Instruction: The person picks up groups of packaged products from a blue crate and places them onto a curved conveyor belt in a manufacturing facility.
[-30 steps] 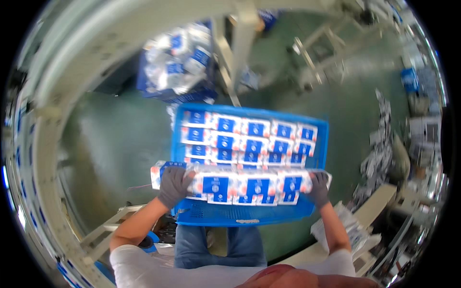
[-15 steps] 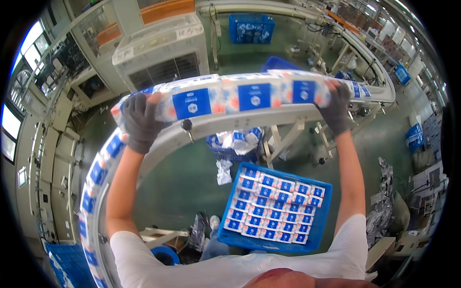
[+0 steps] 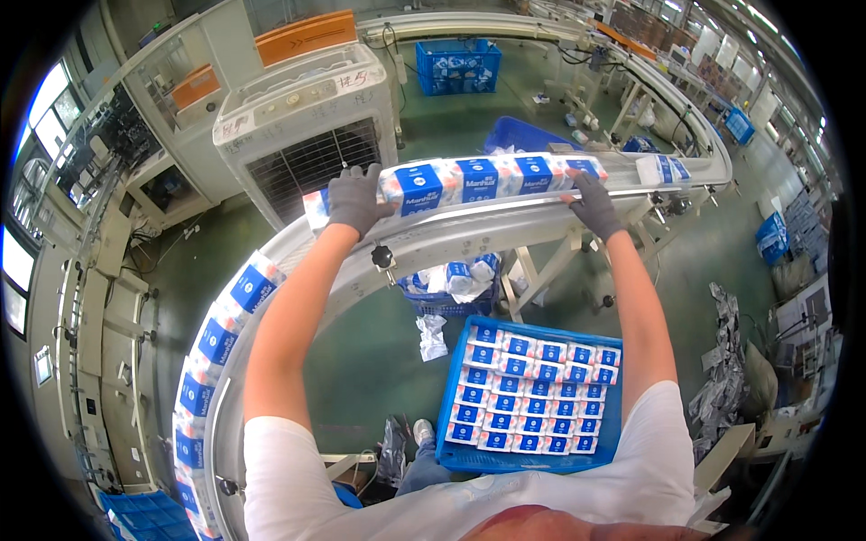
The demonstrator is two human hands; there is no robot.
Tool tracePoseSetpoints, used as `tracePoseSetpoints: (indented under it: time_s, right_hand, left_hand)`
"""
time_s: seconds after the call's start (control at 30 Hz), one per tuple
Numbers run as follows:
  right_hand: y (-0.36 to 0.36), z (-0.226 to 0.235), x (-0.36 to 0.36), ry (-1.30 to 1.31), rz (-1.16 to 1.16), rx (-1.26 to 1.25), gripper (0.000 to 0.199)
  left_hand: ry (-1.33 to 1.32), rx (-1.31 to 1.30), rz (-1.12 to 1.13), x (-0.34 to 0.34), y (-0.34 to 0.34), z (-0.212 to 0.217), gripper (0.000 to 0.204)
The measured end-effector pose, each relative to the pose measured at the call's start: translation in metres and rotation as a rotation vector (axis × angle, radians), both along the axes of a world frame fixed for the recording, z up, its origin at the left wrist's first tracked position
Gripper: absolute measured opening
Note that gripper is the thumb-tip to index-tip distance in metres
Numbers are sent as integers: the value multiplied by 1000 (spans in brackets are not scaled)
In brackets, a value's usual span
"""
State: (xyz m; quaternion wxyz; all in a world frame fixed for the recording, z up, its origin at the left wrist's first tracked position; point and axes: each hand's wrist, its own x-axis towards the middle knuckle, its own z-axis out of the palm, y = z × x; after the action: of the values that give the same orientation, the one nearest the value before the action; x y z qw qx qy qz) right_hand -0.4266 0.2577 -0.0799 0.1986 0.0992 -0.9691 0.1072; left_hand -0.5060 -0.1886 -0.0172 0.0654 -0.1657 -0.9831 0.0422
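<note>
A row of white tissue packs [image 3: 478, 178] with blue labels and pinkish printing lies on the curved conveyor [image 3: 469, 233] in front of me. Over the row's left part rests my left hand [image 3: 356, 200], in a grey glove, its fingers spread and its thumb pointing right; one pack [image 3: 316, 206] shows just left of it. My right hand [image 3: 595, 206], also gloved, touches the near side of the row's right end with fingers stretched out. Neither hand is wrapped round a pack. Nearer me stands a blue crate [image 3: 451, 397] filled with rows of similar packs.
More packs [image 3: 216, 341] line the conveyor's left bend, and another pack [image 3: 663, 169] lies farther right on it. Under the conveyor is a blue basket [image 3: 433, 302] of loose packs and wrapping. A black knob [image 3: 383, 257] sticks out from the conveyor's near side. A large white machine [image 3: 307, 117] stands behind.
The row of packs, earlier gripped at both ends and nearer my view, now lies lower on the conveyor. My hands have loosened and come closer together; the left has moved right.
</note>
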Motion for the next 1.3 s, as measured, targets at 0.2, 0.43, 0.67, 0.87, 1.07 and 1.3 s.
tracePoseSetpoints:
  time_s: [0.2,0.43,0.67,0.87,1.07,1.3]
  right_hand:
    - [29,-49,129,263,-148,62,41]
    - [94,-227,345,-663,-457,-73,55]
    - [156,-393,385,-1173,-590,-59,88]
    - [228,-517,383,-908,-659,164,95]
    - [221,-554,387,-651,-572,182,91]
    - [234,-572,390,-497,-420,87,79]
  left_hand:
    - [504,321,-203,20,-17,-62,79]
    - [103,703,-343,241,6,-182,35]
    - [-550,408,-373,285,114,-493,66]
    - [-422,55,-373,222,184,-601,99]
    - [-242,196,-546,230,188,-624,93]
    - [-254,247,-630,222,221,-629,83]
